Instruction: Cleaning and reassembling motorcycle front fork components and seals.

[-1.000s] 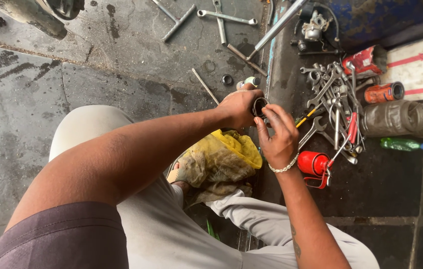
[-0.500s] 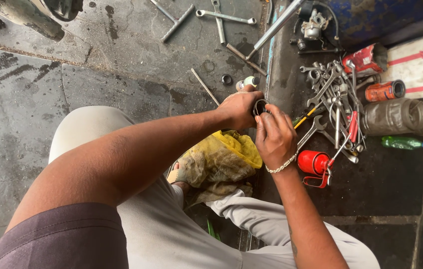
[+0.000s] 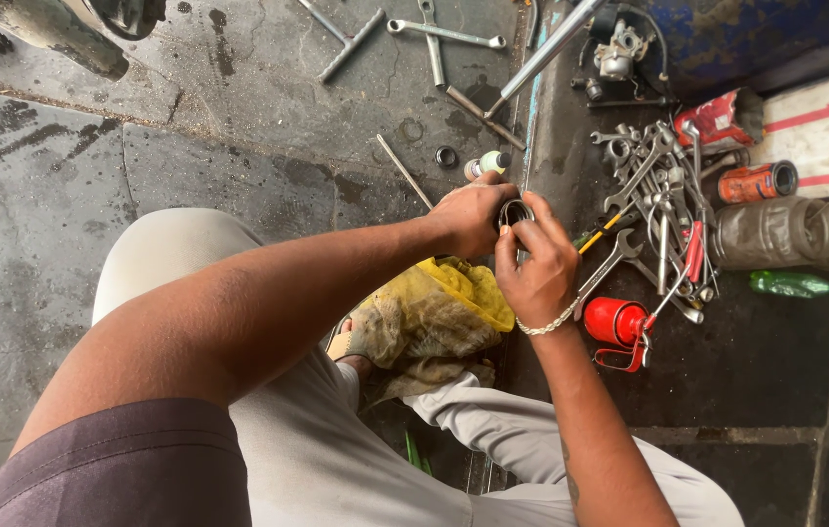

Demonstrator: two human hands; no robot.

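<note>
Gripping a small dark metal ring (image 3: 515,212), both hands met above the knees; the left hand (image 3: 471,217) curled shut around its near side; the right hand (image 3: 535,265) pinched its rim with fingertips; a yellow rag (image 3: 439,303) lay just below; a red oil can (image 3: 617,322) sat beside the heap of spanners (image 3: 658,200) on the floor.

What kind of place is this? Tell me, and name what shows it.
Likely a roadside repair workshop: a pile of spanners on the greasy floor, a red oil can, and both hands working a round metal part.
</note>
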